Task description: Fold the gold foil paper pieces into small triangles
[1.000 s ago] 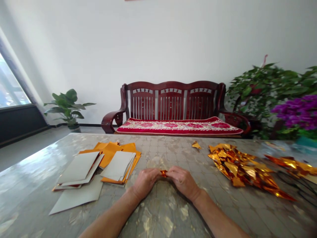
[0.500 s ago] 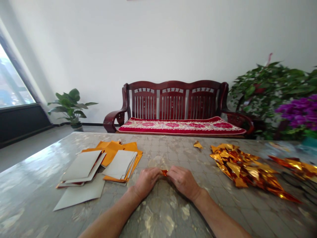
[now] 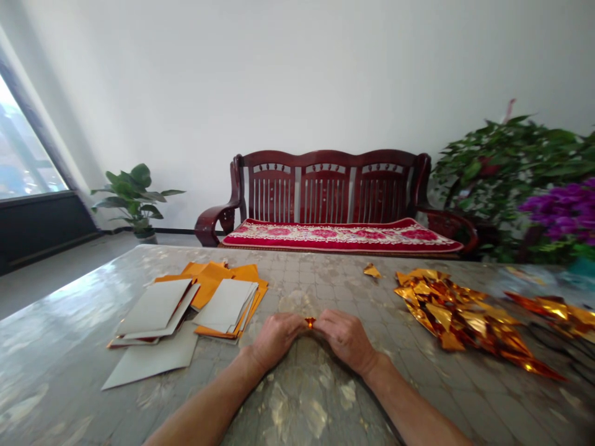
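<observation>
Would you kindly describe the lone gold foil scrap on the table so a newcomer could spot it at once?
Look at the far edge of the table, below the dark red wooden bench. The small gold foil scrap lies there alone, just left of the big heap of gold foil pieces.

Left hand (image 3: 276, 341) and right hand (image 3: 346, 341) pinch a small gold foil fold (image 3: 310, 322); loose gold foil pieces (image 3: 458, 316) lie to the right.

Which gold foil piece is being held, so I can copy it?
The small gold foil piece pinched between the left hand and right hand; the lone scrap and the large heap lie untouched on the table.
</observation>
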A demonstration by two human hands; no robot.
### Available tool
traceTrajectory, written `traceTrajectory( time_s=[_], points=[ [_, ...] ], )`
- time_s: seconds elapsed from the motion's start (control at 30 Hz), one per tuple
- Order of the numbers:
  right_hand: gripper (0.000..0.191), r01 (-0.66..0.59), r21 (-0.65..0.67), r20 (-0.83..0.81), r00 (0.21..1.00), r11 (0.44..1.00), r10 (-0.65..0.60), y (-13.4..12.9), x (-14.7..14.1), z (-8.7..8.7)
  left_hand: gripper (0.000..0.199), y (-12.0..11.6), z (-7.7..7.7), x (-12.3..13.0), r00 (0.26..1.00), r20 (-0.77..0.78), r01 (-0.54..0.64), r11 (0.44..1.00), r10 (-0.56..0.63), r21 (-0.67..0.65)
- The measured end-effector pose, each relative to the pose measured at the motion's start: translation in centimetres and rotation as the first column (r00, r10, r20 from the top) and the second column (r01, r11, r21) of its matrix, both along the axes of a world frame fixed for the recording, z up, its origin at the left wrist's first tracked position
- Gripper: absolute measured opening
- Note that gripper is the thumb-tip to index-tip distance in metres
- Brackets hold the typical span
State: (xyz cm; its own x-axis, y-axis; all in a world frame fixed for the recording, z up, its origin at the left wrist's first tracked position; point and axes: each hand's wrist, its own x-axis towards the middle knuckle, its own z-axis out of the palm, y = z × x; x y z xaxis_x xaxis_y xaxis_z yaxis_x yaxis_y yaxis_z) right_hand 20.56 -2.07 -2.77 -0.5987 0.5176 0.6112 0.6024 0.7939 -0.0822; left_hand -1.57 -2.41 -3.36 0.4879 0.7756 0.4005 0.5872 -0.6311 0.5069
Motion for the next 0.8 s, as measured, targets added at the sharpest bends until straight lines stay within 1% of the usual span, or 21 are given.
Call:
traceTrajectory(
  time_s=[0.1, 0.23, 0.57, 0.8],
  points=[
    [0.027, -0.016, 0.000, -0.036, 0.999, 1.000, 0.016, 0.06, -0.02, -0.18, 0.026, 0.06, -0.07, -0.01, 0.999, -0.032, -0.017, 1.000, 0.017, 0.003],
    [0.025, -0.033, 0.002, -0.068, 0.997, 0.999, 0.033, 0.07, -0.08, -0.30, 0.024, 0.10, -0.21, -0.04, 0.999, -0.036, -0.026, 1.000, 0.026, -0.003],
    [0.026, -0.044, 0.015, -0.109, 0.993, 0.999, 0.045, -0.25, -0.43, 0.24, 0.022, -0.22, 0.26, 0.10, 0.999, -0.023, -0.038, 0.999, 0.038, 0.002],
    [0.025, -0.055, 0.011, -0.119, 0.991, 0.998, 0.056, -0.32, -0.69, 0.20, 0.022, -0.27, 0.09, 0.09, 0.997, -0.045, -0.059, 0.998, 0.060, 0.029]
  ],
)
